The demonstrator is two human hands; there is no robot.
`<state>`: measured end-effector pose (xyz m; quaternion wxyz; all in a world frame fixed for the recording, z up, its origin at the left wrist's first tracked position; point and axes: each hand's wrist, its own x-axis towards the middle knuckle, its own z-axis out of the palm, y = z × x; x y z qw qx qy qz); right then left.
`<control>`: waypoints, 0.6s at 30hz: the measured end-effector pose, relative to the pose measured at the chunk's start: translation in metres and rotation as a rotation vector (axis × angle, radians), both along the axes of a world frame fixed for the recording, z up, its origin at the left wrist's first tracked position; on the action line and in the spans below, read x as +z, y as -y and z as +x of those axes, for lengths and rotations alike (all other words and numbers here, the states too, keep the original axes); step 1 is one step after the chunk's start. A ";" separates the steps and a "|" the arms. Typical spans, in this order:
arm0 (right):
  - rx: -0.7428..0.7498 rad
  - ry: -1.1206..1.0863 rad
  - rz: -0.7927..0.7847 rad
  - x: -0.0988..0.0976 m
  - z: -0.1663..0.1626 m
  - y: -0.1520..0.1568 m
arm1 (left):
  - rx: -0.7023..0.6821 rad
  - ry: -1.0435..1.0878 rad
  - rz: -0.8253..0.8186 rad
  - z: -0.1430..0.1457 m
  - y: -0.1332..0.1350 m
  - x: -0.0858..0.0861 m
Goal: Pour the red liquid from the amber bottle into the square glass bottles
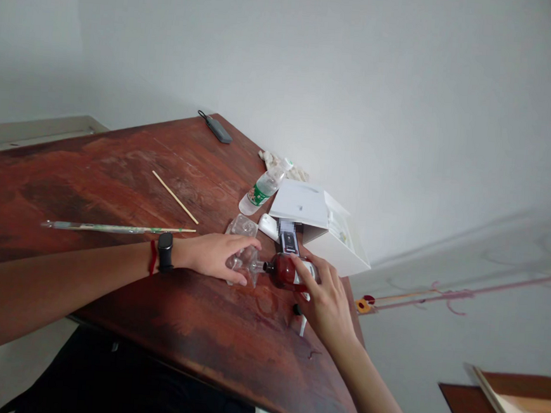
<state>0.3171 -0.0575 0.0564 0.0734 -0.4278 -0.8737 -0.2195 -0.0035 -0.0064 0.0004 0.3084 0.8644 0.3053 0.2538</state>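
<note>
Closest thing at the bottom is some black clothing (138, 380), tucked by the near edge of the reddish-brown wooden table (189, 327). A small black cap-like piece (297, 309) sits partly behind the right wrist, with a bit of white beside it.

Next up, the hands. Right hand (323, 293) has its fingers clamped around an amber bottle with a white label (284, 271), tipped on its side so the open mouth points left. That mouth is right at the narrow neck of a clear container (245, 262); can't tell if they touch. Left hand (217, 256), black watch (165, 252) and red cord (152, 258) on the wrist, has thumb and fingers spread apart around that container. Can't tell how firmly they press.

Off left there's a chopstick in a clear wrapper (116, 228), with a bare one (175, 197) beyond it. Just past the hands: a second clear piece (244, 225), a rounded white gadget (269, 226) and an open white box (299, 202). Behind those, a green-labelled plastic bottle (263, 189) leans over near a crumpled pale cloth (297, 171). Farthest on the table is a grey hub-like device (217, 128) with a short cable.
</note>
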 end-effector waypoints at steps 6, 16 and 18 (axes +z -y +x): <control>0.002 -0.001 -0.014 0.001 0.000 -0.001 | 0.015 -0.015 -0.002 0.000 0.001 0.002; 0.000 -0.004 0.004 0.000 0.000 -0.001 | 0.008 -0.017 -0.022 0.000 0.003 0.005; -0.006 0.000 0.001 0.000 0.000 -0.001 | -0.002 -0.009 -0.030 0.000 0.003 0.007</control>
